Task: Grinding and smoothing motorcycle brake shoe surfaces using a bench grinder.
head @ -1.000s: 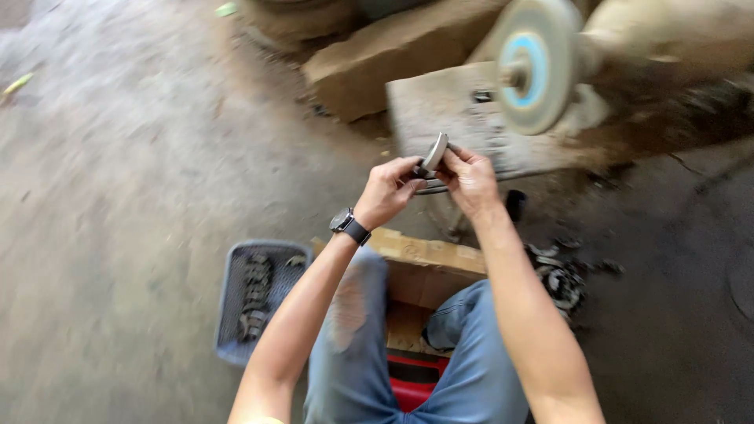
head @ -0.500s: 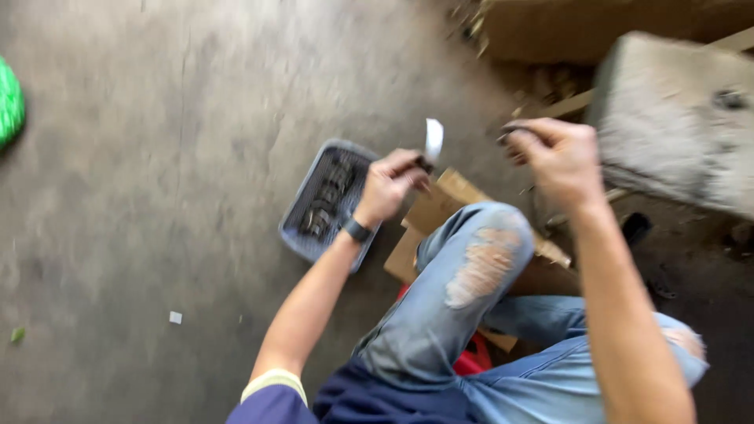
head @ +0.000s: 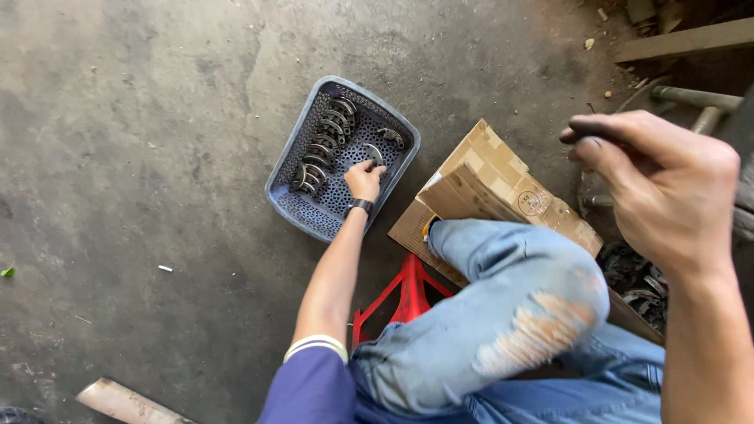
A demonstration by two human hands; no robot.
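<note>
left hand [head: 365,179] now down in the blue basket [head: 292,143], fingers closed on a curved metal piece [head: 375,152] it held up earlier | more such pieces [head: 322,145] rowed left of it in the basket | right hand [head: 667,188] raised beside the cardboard box [head: 491,177], loosely curled, blackened fingertips, apparently empty | piece looks set down.

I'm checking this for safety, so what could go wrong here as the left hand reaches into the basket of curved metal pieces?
1. The left hand reaches far down into the blue perforated basket, so the seated person may tip off balance.
2. The curved metal pieces lie close together; bare fingers could catch an edge.
3. The right hand has blackened fingertips, so its grip may be slippery.
</note>
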